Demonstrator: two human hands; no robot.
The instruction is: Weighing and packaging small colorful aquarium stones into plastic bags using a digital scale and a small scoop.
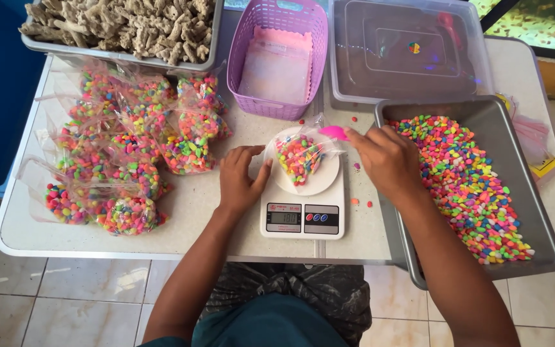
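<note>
A clear plastic bag of coloured pebbles (300,156) lies on the round white pan of a small kitchen scale (302,218) at the table's middle. My left hand (240,180) rests beside the pan, fingers touching the bag's left edge. My right hand (387,160) grips a pink scoop (333,132) over the bag's open top. Just right of that hand stands a grey metal tray (515,160) full of loose coloured pebbles.
Several filled bags of pebbles (130,148) are piled on the left. At the back stand a grey tub of beige chunks (123,29), a purple basket (277,58) with empty bags, and a clear lidded box (409,48). A few pebbles lie loose near the scale.
</note>
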